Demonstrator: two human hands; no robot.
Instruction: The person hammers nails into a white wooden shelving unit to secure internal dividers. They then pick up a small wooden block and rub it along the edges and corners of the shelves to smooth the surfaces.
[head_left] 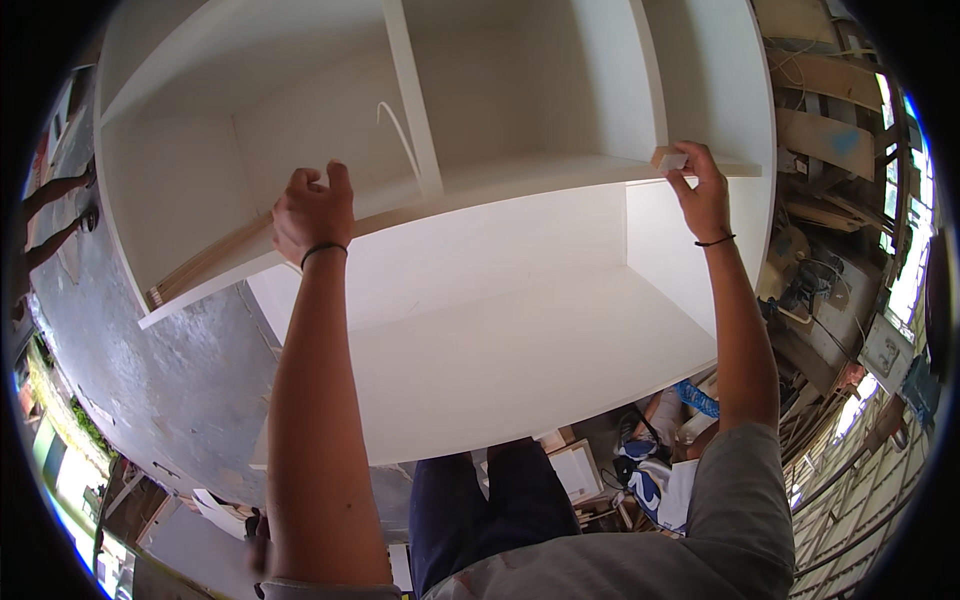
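In front of me is a white cabinet (520, 220) with upright dividers and a long shelf. My right hand (706, 190) pinches a small wooden block (668, 160) with a pale face, at the shelf's front edge by the right divider. My left hand (315, 212) is at the same shelf edge (400, 213), left of the middle divider (412, 100), its fingers curled. Whatever those fingers hold, if anything, is hidden. A thin white strip (398, 130) curls up beside the middle divider. Along the left part of the shelf lies a thin brown wooden strip (205, 258).
A wide white panel (500, 370) spans the lower part of the cabinet, close to my legs. Boards and offcuts (825, 140) are piled at the right. Blue and white bags (655, 485) lie by my right side. Another person's legs (60, 215) show at the far left.
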